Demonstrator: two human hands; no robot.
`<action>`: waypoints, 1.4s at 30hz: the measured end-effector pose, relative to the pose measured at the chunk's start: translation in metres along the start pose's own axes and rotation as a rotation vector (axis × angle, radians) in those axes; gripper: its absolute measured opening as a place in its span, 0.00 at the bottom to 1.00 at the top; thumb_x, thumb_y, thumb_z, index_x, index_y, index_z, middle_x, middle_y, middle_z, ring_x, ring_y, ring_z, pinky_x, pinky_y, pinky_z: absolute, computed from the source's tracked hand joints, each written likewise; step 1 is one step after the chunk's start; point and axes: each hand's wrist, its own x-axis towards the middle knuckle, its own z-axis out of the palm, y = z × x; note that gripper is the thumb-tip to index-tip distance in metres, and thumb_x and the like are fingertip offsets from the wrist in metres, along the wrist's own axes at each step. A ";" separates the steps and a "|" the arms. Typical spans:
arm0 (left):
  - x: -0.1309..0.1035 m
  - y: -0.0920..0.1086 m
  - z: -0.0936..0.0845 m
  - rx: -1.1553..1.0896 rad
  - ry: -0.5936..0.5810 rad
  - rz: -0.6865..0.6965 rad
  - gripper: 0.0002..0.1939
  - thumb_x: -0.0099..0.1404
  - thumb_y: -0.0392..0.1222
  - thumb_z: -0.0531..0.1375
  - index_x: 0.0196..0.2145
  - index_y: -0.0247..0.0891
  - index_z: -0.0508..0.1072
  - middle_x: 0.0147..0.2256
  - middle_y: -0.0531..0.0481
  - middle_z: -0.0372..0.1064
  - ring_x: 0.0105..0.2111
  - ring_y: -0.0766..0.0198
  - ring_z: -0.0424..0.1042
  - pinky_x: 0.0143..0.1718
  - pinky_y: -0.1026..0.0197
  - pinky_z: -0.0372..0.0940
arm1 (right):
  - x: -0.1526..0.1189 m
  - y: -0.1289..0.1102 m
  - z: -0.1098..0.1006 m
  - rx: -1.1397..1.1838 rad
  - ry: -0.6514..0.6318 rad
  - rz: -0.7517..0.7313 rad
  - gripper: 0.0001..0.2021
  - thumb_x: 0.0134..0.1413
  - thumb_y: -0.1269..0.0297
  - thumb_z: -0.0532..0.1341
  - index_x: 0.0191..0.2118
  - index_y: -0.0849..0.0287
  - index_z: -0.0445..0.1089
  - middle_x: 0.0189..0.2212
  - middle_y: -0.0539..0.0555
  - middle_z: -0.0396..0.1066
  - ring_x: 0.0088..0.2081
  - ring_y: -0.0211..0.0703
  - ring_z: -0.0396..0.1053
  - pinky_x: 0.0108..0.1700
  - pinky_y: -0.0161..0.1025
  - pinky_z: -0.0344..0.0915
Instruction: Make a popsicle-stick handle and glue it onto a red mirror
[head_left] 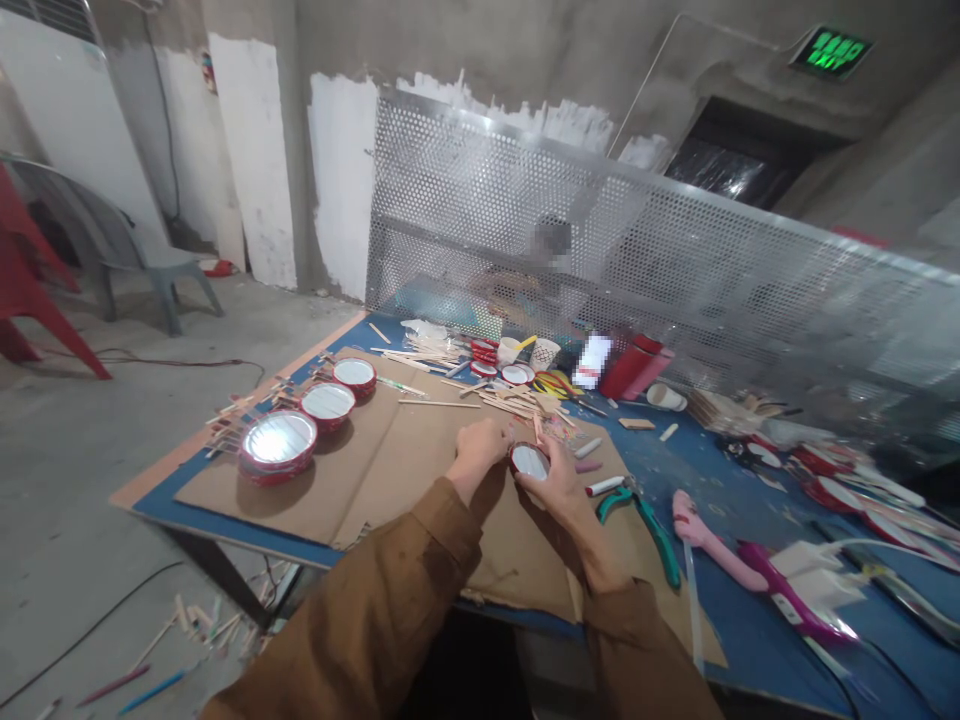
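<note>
My right hand (556, 482) grips a small round drum-like piece (529, 461) with a red rim and a pale, shiny top. A short light stick (537, 428) stands up by its fingers. Just left of the piece, my left hand (480, 448) is closed with its fingertips pinched; what they hold is hidden. Both hands are above a brown cardboard sheet (420, 475). To the left, three larger red-rimmed round pieces, a front one (279, 442), a middle one (328, 402) and a back one (354, 373), sit in a row with thin sticks extending from their far-left sides.
Teal-handled pliers (652, 530) and a pink-purple glue gun (720, 550) lie at right. Wooden sticks (517, 402), paper cups (544, 353), a phone (592, 361) and a red bottle (631, 368) stand or lie farther back. A perforated metal panel (465, 180) borders the blue table (660, 455).
</note>
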 end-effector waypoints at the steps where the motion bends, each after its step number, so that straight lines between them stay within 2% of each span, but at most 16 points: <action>1: 0.000 0.000 0.001 0.001 -0.003 -0.002 0.20 0.70 0.52 0.53 0.43 0.39 0.82 0.45 0.39 0.79 0.49 0.54 0.77 0.45 0.62 0.67 | 0.001 0.001 0.001 -0.009 0.007 -0.011 0.40 0.37 0.57 0.66 0.61 0.62 0.64 0.55 0.65 0.71 0.57 0.62 0.68 0.61 0.58 0.62; 9: 0.002 0.000 0.002 0.019 -0.014 -0.014 0.18 0.69 0.51 0.56 0.43 0.39 0.82 0.44 0.39 0.80 0.49 0.54 0.77 0.46 0.62 0.68 | 0.003 -0.001 0.004 -0.072 -0.043 0.011 0.42 0.39 0.58 0.65 0.65 0.62 0.61 0.56 0.66 0.70 0.59 0.64 0.67 0.61 0.59 0.61; 19: 0.005 -0.002 0.003 -0.005 -0.016 -0.023 0.16 0.68 0.48 0.57 0.44 0.40 0.82 0.41 0.42 0.80 0.47 0.57 0.78 0.45 0.64 0.68 | 0.002 -0.005 0.004 -0.114 -0.066 0.009 0.39 0.40 0.58 0.65 0.63 0.59 0.63 0.59 0.64 0.69 0.62 0.64 0.64 0.62 0.59 0.59; 25: 0.008 -0.004 0.006 -0.013 -0.013 -0.027 0.15 0.66 0.48 0.59 0.43 0.40 0.82 0.41 0.41 0.80 0.46 0.56 0.78 0.44 0.63 0.69 | 0.001 -0.011 0.004 -0.147 -0.068 0.013 0.40 0.42 0.58 0.64 0.65 0.61 0.61 0.59 0.64 0.69 0.61 0.60 0.64 0.63 0.56 0.58; 32: 0.007 -0.004 0.004 -0.009 -0.037 -0.027 0.13 0.65 0.42 0.60 0.43 0.39 0.82 0.40 0.41 0.80 0.45 0.57 0.78 0.43 0.64 0.69 | 0.000 -0.023 -0.004 -0.236 -0.133 0.020 0.29 0.44 0.59 0.64 0.55 0.60 0.70 0.56 0.64 0.70 0.58 0.61 0.66 0.59 0.55 0.61; 36: 0.005 -0.003 0.003 0.002 -0.031 -0.015 0.13 0.64 0.43 0.62 0.42 0.37 0.82 0.40 0.39 0.80 0.45 0.56 0.79 0.44 0.63 0.69 | -0.001 -0.034 -0.010 -0.278 -0.179 -0.050 0.20 0.48 0.64 0.62 0.49 0.56 0.75 0.51 0.60 0.74 0.55 0.58 0.69 0.58 0.52 0.62; 42: 0.005 -0.003 0.002 0.003 -0.047 -0.029 0.12 0.64 0.44 0.62 0.40 0.37 0.82 0.41 0.38 0.80 0.45 0.55 0.79 0.43 0.63 0.69 | 0.002 -0.037 -0.013 -0.335 -0.196 -0.077 0.18 0.48 0.64 0.65 0.47 0.51 0.78 0.48 0.57 0.76 0.52 0.59 0.70 0.55 0.51 0.63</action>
